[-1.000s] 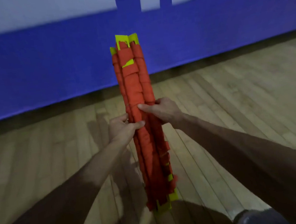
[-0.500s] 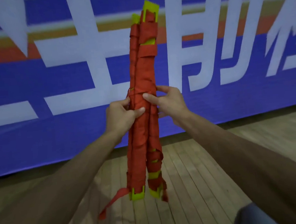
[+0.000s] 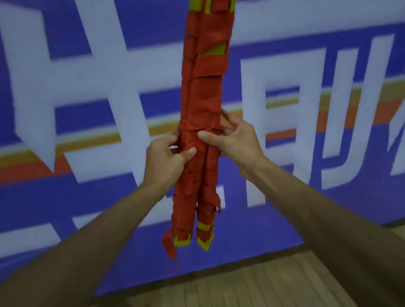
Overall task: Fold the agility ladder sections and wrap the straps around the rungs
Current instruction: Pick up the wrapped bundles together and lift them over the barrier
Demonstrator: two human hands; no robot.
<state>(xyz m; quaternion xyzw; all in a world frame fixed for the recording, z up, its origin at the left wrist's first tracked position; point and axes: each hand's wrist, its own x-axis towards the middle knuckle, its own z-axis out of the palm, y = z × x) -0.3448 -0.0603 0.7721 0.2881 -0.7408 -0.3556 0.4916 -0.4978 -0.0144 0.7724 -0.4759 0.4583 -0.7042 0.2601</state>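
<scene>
The folded agility ladder (image 3: pixel 204 85) is a long upright bundle of yellow rungs wound in red straps, held in the air in front of me. Yellow rung ends show at its top and bottom. My left hand (image 3: pixel 165 157) grips the bundle's middle from the left, thumb across the front. My right hand (image 3: pixel 235 141) holds it from the right at the same height, thumb on the front and fingers behind. A loose red strap end (image 3: pixel 168 244) hangs at the lower left of the bundle.
A blue wall banner (image 3: pixel 76 196) with large white characters and orange stripes fills the background. A wooden plank floor (image 3: pixel 224 301) runs along the bottom of the view.
The bundle has risen from near the floor to upright in front of the banner. My view has tilted upward. Both hands keep their hold at the middle.
</scene>
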